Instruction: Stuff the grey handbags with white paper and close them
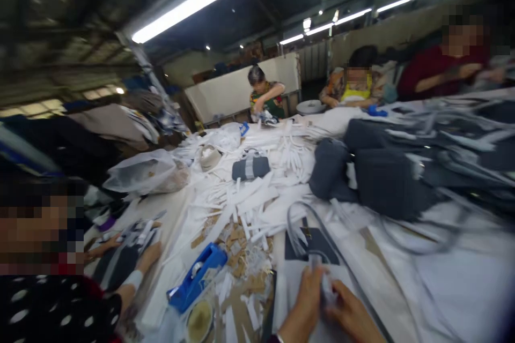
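A dark and light grey handbag lies on the table in front of me, its thin grey handle looping up at the far end. My left hand is closed around a grey strap of the bag, with a short piece sticking out above the fingers. Close beside it, my right hand has its fingers pinched at a pale, shiny wrapping on the strap. Motion blur hides the exact fingertip contact.
Left of the bag are a blue tape dispenser, a round tub and paper scraps. White strips cover the middle. Dark bags pile up at right. A co-worker's hands work at left; several people sit beyond.
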Available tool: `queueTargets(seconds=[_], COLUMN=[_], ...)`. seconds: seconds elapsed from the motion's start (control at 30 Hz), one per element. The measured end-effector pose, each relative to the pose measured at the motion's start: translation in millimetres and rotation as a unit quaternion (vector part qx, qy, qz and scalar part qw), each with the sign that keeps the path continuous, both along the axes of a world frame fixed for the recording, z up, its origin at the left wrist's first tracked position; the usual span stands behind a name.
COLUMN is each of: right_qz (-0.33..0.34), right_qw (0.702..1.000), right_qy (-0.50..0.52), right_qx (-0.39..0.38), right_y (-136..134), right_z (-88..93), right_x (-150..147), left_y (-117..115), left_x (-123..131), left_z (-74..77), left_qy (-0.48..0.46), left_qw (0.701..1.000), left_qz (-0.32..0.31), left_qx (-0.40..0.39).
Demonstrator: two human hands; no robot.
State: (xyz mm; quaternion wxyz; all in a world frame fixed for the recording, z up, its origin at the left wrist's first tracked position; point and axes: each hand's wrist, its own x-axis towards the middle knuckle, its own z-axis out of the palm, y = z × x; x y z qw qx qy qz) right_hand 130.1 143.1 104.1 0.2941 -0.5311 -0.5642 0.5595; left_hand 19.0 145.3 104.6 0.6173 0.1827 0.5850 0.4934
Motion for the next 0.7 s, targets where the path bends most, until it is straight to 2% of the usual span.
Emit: queueTargets(seconds=[0.07, 0.1, 0.17, 0.23, 0.3, 0.37, 0.43, 0.53, 0.6, 0.7], right_qz=[0.039, 0.036, 0.026, 0.044, 0.071, 0.063, 0.029, 0.002, 0.006, 0.035], right_qw=[0.994, 0.993, 0.997, 0.998, 0.992, 0.990, 0.989, 0.993, 0.997, 0.998], right_qy=[0.029, 0.046, 0.049, 0.023, -0.023, -0.086, -0.135, -0.119, -0.076, -0.056], right_qx=[-0.098, -0.107, -0.046, 0.047, 0.102, 0.096, 0.045, -0.013, -0.007, 0.017], right_y=[2.6, 4.0, 5.4, 3.7, 0.2, -2.4, -2.5, 1.2, 4.8, 9.8], right_z=[-0.7, 0.4, 4.1, 7.3, 8.0, 5.4, 0.2, -8.9, -13.0, -13.7], right_x=[-0.6, -0.6, 1.0, 4.5, 7.7, 7.9, 4.6, -1.4, -1.9, 3.9], left_y=[0.6, 2.9, 10.6, 18.5, 22.2, 20.9, 16.7, 11.6, 11.6, 15.1], left_x=[3.2, 3.0, -0.1, -3.6, -4.1, -0.7, 5.6, 15.2, 19.3, 18.1], left_z=[-8.6, -10.6, -11.9, -12.8, -15.6, -20.4, -25.5, -29.6, -29.4, -26.7], left_qy=[0.067, 0.046, -0.068, -0.183, -0.208, -0.150, -0.059, 0.047, 0.068, 0.033], left_qw=[0.997, 0.998, 0.997, 0.978, 0.971, 0.985, 0.998, 0.999, 0.998, 0.999], left_qz=[-0.009, -0.024, -0.030, -0.048, -0.048, -0.029, -0.015, -0.019, -0.016, -0.016], left_qx=[0.030, 0.017, -0.032, -0.088, -0.104, -0.077, -0.030, 0.013, 0.010, 0.009])
